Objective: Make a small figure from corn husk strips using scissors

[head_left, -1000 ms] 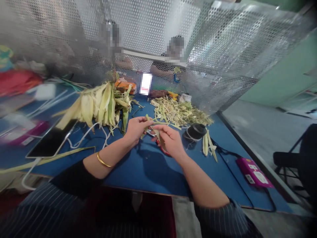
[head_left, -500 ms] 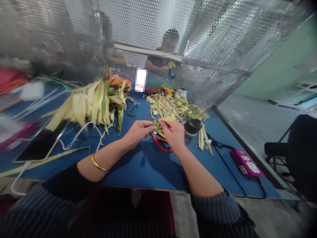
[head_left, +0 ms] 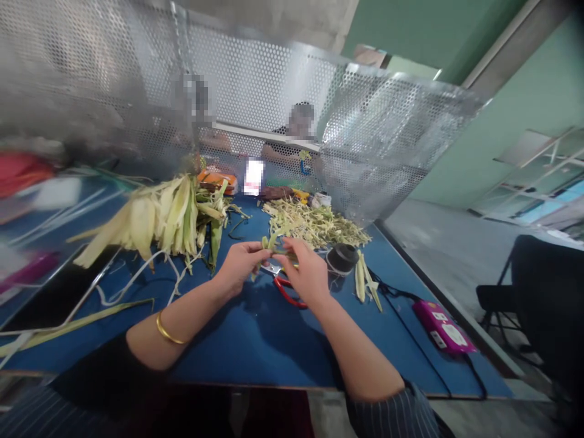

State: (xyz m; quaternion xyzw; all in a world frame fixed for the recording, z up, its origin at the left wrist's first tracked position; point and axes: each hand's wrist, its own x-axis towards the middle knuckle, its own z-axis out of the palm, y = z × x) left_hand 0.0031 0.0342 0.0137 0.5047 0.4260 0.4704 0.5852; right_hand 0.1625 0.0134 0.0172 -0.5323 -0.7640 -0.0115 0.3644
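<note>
My left hand (head_left: 241, 263), with a gold bangle on the wrist, pinches a pale green corn husk strip (head_left: 266, 243) between thumb and fingertips. On the strip's right side, the bent fingers and thumb of my right hand (head_left: 306, 271) close around its other part, partly hiding it. Under my hands lie scissors (head_left: 288, 292) with red and yellow handles, their blades toward my left hand. A black spool of thread (head_left: 342, 258) stands just right of my right hand. Beyond my hands spreads a heap of cut husk pieces (head_left: 314, 222).
A large bunch of corn husks (head_left: 159, 213) lies left on the blue table (head_left: 255, 340), near a dark tablet (head_left: 55, 292) and a white cable. On the right are loose husk strips (head_left: 365, 283) and a magenta pack (head_left: 443, 327). People sit behind a perforated screen (head_left: 255, 79).
The view has tipped upward, so the table sits lower in it. The husk flap that lay over my right fingers now shows between my hands, and more of the scissor blades is visible.
</note>
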